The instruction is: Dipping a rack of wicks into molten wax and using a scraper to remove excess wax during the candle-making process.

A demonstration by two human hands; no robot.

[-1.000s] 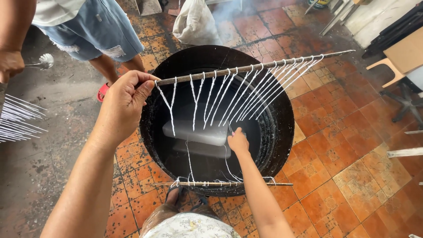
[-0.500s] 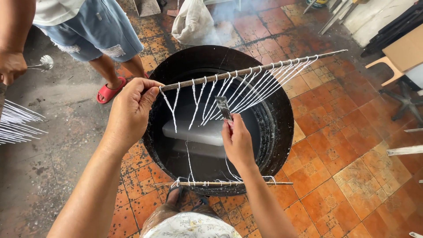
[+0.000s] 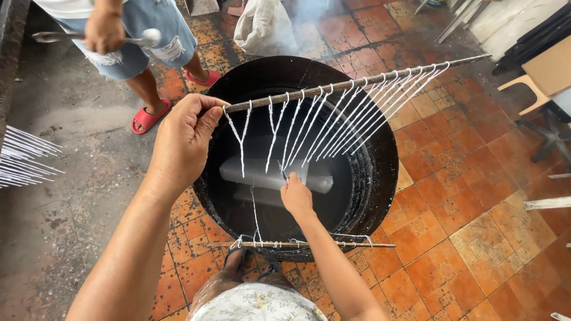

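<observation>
My left hand grips the near end of a long wooden stick held above a big black pot. Several white strings hang from the stick and slant down toward my right hand. That hand is low inside the pot, fingers closed on a small dark tool at the string ends. Beneath them a pale block lies in dark liquid. A second, shorter stick with knotted strings rests across the pot's near rim.
Another person stands at the top left in red sandals, holding a metal ladle. A white sack sits behind the pot. More white strings stick in from the left edge. Chairs stand on the right.
My right hand went up out of the pot with the dark tool, then dropped back to the string ends. The other person stepped right and raised the ladle.
</observation>
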